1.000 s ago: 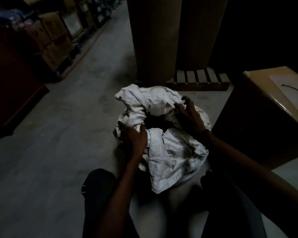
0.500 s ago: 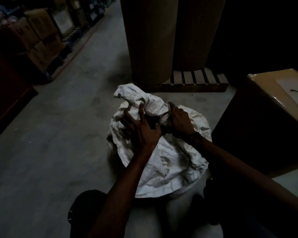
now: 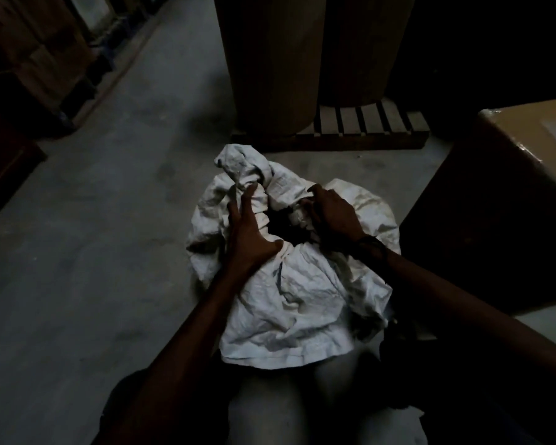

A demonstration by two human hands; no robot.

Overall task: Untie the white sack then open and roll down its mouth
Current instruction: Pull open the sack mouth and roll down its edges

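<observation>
White sack mouth open between hands, contents dark, unreadable. Left hand spread on rim; right hand clutching bunched rim.

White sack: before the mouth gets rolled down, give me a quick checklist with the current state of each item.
1. Tie removed from the white sack: cannot tell; no cord is visible, but the far cloth is bunched.
2. Mouth open: ok, a dark opening shows between the hands.
3. Left hand gripping the rim: not ok; fingers spread, lying on the cloth.
4. Right hand gripping the rim: ok; fingers curled into the cloth at the mouth's right edge.
5. Rim rolled down: not ok; cloth is gathered, not folded over.
6. Room around the sack: ok; the floor on the left is bare, the box on the right is close.
</observation>
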